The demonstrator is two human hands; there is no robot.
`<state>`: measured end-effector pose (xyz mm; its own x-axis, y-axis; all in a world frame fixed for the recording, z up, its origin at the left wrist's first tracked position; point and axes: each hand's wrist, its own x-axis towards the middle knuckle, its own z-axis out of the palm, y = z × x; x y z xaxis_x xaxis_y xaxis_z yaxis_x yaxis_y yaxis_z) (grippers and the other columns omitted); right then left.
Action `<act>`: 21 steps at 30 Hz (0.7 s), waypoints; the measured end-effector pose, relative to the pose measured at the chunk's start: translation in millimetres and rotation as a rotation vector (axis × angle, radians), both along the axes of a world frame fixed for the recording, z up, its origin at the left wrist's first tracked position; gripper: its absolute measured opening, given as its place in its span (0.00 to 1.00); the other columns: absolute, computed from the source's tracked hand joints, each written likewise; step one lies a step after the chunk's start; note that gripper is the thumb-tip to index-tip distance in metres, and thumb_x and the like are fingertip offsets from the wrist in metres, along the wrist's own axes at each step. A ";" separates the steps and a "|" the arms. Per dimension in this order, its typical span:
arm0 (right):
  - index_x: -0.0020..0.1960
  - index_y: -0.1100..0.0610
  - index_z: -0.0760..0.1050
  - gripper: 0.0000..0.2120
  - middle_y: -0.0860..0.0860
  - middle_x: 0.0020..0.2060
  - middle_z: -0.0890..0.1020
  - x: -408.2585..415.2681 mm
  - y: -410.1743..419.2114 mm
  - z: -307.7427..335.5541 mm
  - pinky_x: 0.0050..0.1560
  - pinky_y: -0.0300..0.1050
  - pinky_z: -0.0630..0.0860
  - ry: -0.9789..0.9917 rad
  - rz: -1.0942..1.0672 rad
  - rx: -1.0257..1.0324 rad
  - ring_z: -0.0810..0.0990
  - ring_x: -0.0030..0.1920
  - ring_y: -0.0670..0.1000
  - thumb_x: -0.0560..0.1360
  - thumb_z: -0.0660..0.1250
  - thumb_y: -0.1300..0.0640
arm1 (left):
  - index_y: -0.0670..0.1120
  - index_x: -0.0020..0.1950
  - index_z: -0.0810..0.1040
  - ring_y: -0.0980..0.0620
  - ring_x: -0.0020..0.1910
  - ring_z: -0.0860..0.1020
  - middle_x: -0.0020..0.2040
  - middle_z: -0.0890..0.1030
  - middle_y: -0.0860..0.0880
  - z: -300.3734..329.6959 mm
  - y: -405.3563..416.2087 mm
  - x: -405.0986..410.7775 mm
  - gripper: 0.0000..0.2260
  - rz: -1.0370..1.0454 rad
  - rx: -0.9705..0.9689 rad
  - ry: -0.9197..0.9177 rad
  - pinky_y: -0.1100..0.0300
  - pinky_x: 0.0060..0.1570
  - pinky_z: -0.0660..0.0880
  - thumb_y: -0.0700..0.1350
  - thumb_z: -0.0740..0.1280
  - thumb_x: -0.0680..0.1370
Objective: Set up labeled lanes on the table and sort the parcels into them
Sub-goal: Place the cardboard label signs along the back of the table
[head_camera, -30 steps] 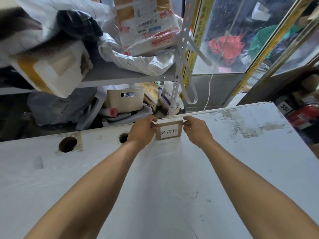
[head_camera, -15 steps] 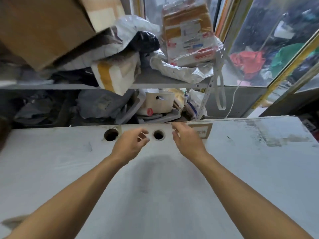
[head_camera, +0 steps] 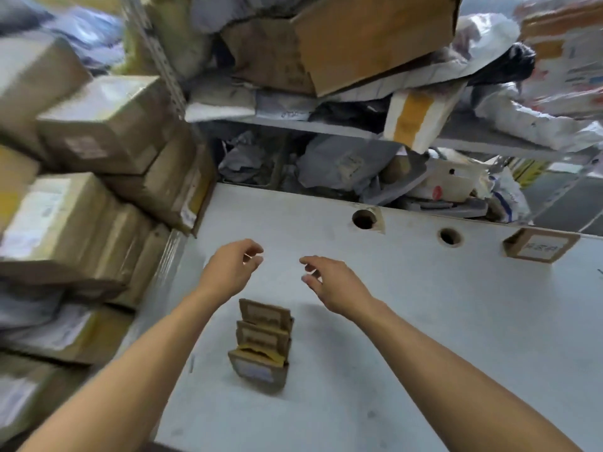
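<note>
A white table (head_camera: 408, 337) in a cluttered parcel room, backed by a shelf (head_camera: 326, 127) heaped with bags and cartons; brown parcels (head_camera: 98, 177) are stacked at its left edge. One label card (head_camera: 540, 245) stands upright at the far edge of the table, right of two round holes (head_camera: 363, 219). A small stack of further label cards (head_camera: 262, 344) stands nearer the person, between the forearms. The left hand (head_camera: 231, 267) and right hand (head_camera: 332, 282) hover above the table, well apart from each other, fingers loosely curled and holding nothing; neither touches the stack. No parcel lies on the table's open surface.

Step in hand, as judged: laying out the lane labels, with one placed and the rest still stacked; sorting has not begun. The next move likely calls for drawing a hand back to the stack, lifting off a single card without toppling the others, and standing it along the far edge, spaced well left of the first so lanes stay distinct. Card text is too blurred to read.
</note>
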<state>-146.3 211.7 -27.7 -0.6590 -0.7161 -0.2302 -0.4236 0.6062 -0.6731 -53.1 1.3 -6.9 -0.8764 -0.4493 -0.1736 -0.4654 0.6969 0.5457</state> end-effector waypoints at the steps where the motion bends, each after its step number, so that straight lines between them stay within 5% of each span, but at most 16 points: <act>1: 0.73 0.49 0.70 0.19 0.49 0.64 0.79 9.6 -9.0 -4.9 0.59 0.43 0.72 -0.016 0.031 0.028 0.78 0.59 0.49 0.82 0.62 0.49 | 0.48 0.60 0.80 0.51 0.50 0.78 0.56 0.82 0.49 -4.9 -11.3 11.2 0.09 0.000 0.028 -0.037 0.54 0.53 0.75 0.46 0.67 0.80; 6: 0.72 0.48 0.71 0.21 0.47 0.66 0.78 41.7 -30.2 -23.5 0.61 0.43 0.72 -0.050 0.118 0.127 0.77 0.61 0.48 0.81 0.63 0.43 | 0.57 0.61 0.79 0.54 0.53 0.80 0.58 0.79 0.52 -26.9 -37.6 50.2 0.12 -0.095 0.264 -0.194 0.56 0.53 0.77 0.52 0.70 0.78; 10: 0.68 0.49 0.75 0.16 0.47 0.62 0.80 47.1 -30.7 -33.0 0.59 0.43 0.73 -0.026 0.152 0.220 0.78 0.60 0.48 0.82 0.62 0.48 | 0.55 0.62 0.79 0.56 0.53 0.79 0.57 0.79 0.55 -40.4 -38.0 58.4 0.13 -0.158 0.284 -0.223 0.60 0.50 0.78 0.49 0.71 0.78; 16: 0.60 0.52 0.79 0.11 0.48 0.55 0.83 35.0 -29.5 -27.3 0.47 0.39 0.72 0.031 -0.001 0.101 0.79 0.54 0.49 0.83 0.60 0.53 | 0.56 0.54 0.80 0.60 0.52 0.78 0.50 0.81 0.59 -43.2 -29.9 46.5 0.07 -0.136 0.278 -0.076 0.71 0.44 0.70 0.45 0.68 0.79; 21: 0.58 0.50 0.78 0.08 0.44 0.49 0.82 1.6 -7.3 -0.8 0.43 0.29 0.69 0.006 -0.208 -0.058 0.77 0.50 0.44 0.82 0.62 0.52 | 0.54 0.58 0.76 0.58 0.55 0.77 0.55 0.80 0.56 -22.8 -11.3 12.6 0.08 -0.107 0.432 0.052 0.64 0.51 0.76 0.46 0.67 0.80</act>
